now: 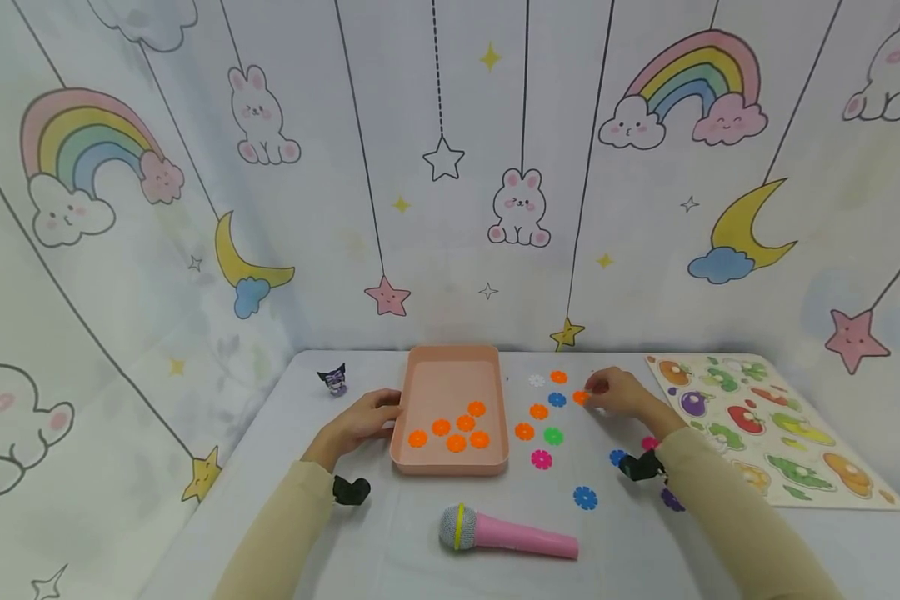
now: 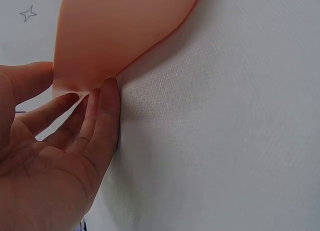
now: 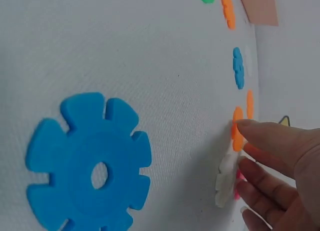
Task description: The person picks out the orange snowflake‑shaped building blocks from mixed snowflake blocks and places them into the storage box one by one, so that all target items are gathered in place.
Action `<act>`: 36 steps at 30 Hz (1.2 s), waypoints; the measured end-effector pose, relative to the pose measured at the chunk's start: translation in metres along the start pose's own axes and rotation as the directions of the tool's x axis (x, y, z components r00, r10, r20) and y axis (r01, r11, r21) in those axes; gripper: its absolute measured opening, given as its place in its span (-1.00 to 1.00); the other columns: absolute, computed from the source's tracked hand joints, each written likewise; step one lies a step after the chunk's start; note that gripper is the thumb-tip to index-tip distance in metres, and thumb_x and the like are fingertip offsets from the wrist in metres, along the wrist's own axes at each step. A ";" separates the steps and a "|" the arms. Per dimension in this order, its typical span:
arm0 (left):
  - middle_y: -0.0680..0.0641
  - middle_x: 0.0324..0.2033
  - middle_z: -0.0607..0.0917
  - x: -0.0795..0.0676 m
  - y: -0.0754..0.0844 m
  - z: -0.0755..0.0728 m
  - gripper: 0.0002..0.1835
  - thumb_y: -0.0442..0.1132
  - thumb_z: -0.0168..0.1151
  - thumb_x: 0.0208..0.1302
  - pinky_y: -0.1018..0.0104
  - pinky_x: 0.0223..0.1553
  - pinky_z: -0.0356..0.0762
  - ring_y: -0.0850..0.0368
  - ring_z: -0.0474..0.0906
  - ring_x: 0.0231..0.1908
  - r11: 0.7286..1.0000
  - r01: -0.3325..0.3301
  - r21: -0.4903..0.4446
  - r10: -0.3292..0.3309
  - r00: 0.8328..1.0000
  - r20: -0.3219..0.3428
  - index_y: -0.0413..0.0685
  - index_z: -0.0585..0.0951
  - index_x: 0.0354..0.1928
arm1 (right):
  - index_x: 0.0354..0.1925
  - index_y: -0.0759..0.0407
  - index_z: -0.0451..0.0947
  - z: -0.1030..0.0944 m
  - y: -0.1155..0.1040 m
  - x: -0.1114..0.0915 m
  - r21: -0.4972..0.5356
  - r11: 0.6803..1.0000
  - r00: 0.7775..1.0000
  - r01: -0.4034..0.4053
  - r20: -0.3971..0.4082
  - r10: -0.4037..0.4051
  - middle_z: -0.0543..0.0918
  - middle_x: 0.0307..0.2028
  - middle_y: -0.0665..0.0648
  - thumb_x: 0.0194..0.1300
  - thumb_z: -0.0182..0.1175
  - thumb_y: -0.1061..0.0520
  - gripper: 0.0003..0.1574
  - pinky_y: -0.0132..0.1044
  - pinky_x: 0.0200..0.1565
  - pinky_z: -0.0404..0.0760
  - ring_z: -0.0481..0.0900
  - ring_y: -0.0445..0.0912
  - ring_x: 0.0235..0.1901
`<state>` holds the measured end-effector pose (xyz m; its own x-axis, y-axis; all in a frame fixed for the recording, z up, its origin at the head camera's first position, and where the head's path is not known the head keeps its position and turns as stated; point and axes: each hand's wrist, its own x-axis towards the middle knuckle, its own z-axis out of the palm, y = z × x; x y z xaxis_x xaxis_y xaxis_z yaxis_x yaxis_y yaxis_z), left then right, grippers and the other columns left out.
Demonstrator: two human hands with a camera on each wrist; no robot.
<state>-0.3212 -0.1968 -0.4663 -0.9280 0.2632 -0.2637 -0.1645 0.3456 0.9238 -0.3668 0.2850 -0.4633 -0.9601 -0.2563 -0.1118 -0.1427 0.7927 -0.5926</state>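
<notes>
My left hand (image 1: pixel 360 421) is at the left side of a shallow peach tray (image 1: pixel 450 377). Seen from the left wrist, the thumb lies against the tray's wall (image 2: pixel 120 31) and the fingers meet its lower edge, gripping it. Several orange notched discs (image 1: pixel 456 443) lie inside the tray's near half. To the tray's right, my right hand (image 1: pixel 621 393) pinches another orange notched disc (image 3: pixel 237 133) between thumb and forefinger, close over the table. Under its other fingers a white disc (image 3: pixel 225 181) and a sliver of pink show in the right wrist view.
Loose blue (image 1: pixel 586 498), green (image 1: pixel 553 437), pink (image 1: pixel 542 460) and orange discs (image 1: pixel 524 432) lie between tray and right arm. A pink toy microphone (image 1: pixel 525 535) lies in front. A vegetable picture board (image 1: pixel 727 392) is at right, a small figurine (image 1: pixel 334 380) at back left.
</notes>
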 end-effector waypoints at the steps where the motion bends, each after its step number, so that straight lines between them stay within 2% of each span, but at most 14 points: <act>1: -0.24 0.40 0.42 0.000 0.000 0.000 -0.46 -0.22 0.05 0.56 -0.06 0.28 0.52 -0.16 0.47 0.28 1.000 0.000 -0.001 0.000 1.000 0.001 -0.25 0.32 0.48 | 0.06 0.35 0.60 0.000 0.001 0.001 -0.005 1.000 1.000 0.002 -0.001 -0.002 0.63 -0.06 0.28 0.34 0.33 0.15 -0.61 -0.01 0.04 0.68 0.53 0.11 -0.09; 10: -0.24 0.39 0.42 0.002 0.002 -0.001 -0.47 -0.23 0.04 0.56 -0.07 0.28 0.52 -0.16 0.48 0.28 1.000 -0.006 -0.010 0.006 1.000 0.002 -0.25 0.32 0.48 | -0.04 0.36 0.63 -0.001 -0.004 0.003 -0.038 0.999 1.000 0.007 -0.007 -0.008 0.65 -0.13 0.24 0.31 0.35 0.18 -0.68 0.06 0.10 0.63 0.53 0.10 -0.13; 19: -0.24 0.39 0.43 0.003 0.000 -0.001 -0.47 -0.21 0.05 0.57 -0.07 0.28 0.52 -0.16 0.48 0.28 1.000 0.000 0.004 0.000 1.000 0.001 -0.25 0.32 0.47 | -0.09 0.32 0.62 0.000 -0.009 0.000 -0.007 1.000 0.999 0.004 -0.040 -0.004 0.65 -0.21 0.20 0.38 0.28 0.20 -0.79 -0.16 -0.12 0.70 0.54 0.05 -0.22; 24: -0.24 0.39 0.43 0.003 -0.001 -0.002 -0.47 -0.21 0.05 0.57 -0.07 0.29 0.51 -0.16 0.47 0.28 1.000 0.004 0.004 -0.004 1.000 0.006 -0.24 0.32 0.48 | -0.09 0.31 0.62 -0.001 -0.014 -0.004 0.017 1.000 0.998 0.010 -0.056 -0.010 0.66 -0.21 0.19 0.40 0.28 0.20 -0.80 -0.14 -0.09 0.71 0.55 0.04 -0.21; 30: -0.24 0.38 0.44 0.002 0.000 -0.002 -0.48 -0.22 0.04 0.57 -0.06 0.29 0.52 -0.15 0.48 0.27 1.000 -0.001 -0.004 0.001 1.000 0.008 -0.26 0.33 0.47 | 0.05 0.33 0.61 -0.001 -0.016 -0.006 0.007 1.000 1.000 0.003 0.021 -0.003 0.67 -0.14 0.19 0.39 0.28 0.15 -0.66 -0.14 -0.05 0.71 0.56 0.03 -0.17; 36: -0.25 0.38 0.43 0.001 0.001 -0.001 -0.47 -0.22 0.05 0.57 -0.05 0.28 0.53 -0.17 0.48 0.28 1.000 0.003 -0.005 -0.003 1.000 0.011 -0.27 0.32 0.47 | -0.03 0.28 0.65 0.001 -0.017 -0.009 -0.036 0.999 0.995 0.005 0.104 -0.001 0.63 -0.18 0.15 0.30 0.37 0.14 -0.68 -0.13 -0.08 0.70 0.53 0.01 -0.20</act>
<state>-0.3226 -0.1975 -0.4657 -0.9235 0.2724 -0.2699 -0.1693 0.3419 0.9244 -0.3552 0.2733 -0.4532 -0.9298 -0.3132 -0.1935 -0.1557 0.8108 -0.5643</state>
